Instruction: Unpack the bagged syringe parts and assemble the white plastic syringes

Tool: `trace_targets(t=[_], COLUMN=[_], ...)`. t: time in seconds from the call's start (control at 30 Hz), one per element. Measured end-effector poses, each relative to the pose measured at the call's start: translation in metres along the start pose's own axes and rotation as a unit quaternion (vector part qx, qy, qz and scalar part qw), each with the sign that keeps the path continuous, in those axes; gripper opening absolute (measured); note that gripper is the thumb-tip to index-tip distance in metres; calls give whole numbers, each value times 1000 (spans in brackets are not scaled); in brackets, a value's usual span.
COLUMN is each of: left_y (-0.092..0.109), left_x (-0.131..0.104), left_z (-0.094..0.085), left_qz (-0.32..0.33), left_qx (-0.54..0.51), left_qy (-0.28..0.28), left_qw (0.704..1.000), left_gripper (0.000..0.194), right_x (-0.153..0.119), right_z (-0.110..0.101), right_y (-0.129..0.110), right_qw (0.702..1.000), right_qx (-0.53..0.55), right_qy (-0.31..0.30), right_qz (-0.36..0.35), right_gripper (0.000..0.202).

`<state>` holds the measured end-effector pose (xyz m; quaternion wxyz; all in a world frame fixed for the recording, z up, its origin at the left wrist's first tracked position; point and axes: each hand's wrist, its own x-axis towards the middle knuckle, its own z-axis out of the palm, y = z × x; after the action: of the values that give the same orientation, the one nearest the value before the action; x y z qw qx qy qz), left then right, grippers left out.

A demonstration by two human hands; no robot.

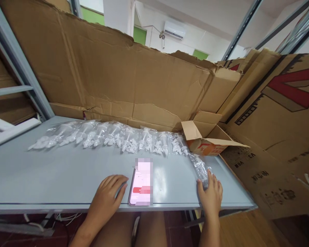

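Touching the near end of a clear bag (198,166), the right hand (211,193) reaches forward, thumb and fingers parted; whether they grip, I cannot tell. The left hand (109,192) rests empty, loosely curled, beside the phone (141,185) on the grey table (67,171). Beyond are bagged white pieces (128,140), an open carton (211,148) and cardboard (278,130) printed V3 and V6

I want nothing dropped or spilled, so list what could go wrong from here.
The phone lies close to the front edge of the table, beside the left hand; a careless sweep might knock it off.
The clear plastic bags at the back crowd together, so pulling one could drag its neighbours.
The long plastic bag at the right hand reaches near the open carton; lifting might snag it on a flap.
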<state>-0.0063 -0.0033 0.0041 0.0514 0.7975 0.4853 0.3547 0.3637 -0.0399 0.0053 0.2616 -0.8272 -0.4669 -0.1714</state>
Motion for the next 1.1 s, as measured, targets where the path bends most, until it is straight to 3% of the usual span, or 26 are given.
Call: trace_targets(t=[0.2, 0.33, 0.43, 0.53, 0.63, 0.8, 0.97, 1.1], left_y=[-1, -1, 4, 14, 26, 32, 14, -5], left_x=[0, 2, 10, 28, 56, 116, 164, 187], left_z=[-1, -2, -5, -11, -22, -41, -50, -42], left_qz=[-2, -2, 9, 25, 20, 0, 9, -4], left_qx=[0, -20, -39, -73, -130, -264, -321, -409], left_qy=[-4, -7, -7, -3, 19, 60, -3, -124], left_qw=[1000, 1000, 999, 997, 991, 963, 947, 904], left_gripper=[19, 20, 21, 23, 27, 44, 61, 52], right_x=[-1, -2, -3, -2, 6, 31, 62, 87], right_z=[1, -5, -15, -27, -36, -42, -38, -31], right_y=[2, -5, -28, -61, -97, -139, -156, -164], right_qw=[1000, 989, 966, 919, 844, 730, 642, 617], right_qx=[25, 137, 254, 381, 494, 575, 593, 583], right_qy=[11, 35, 4, -80, -199, -362, -485, -526], right_qz=[-5, -37, -48, -56, -69, -69, -24, -45], right_gripper=[52, 51, 51, 49, 46, 40, 40, 34])
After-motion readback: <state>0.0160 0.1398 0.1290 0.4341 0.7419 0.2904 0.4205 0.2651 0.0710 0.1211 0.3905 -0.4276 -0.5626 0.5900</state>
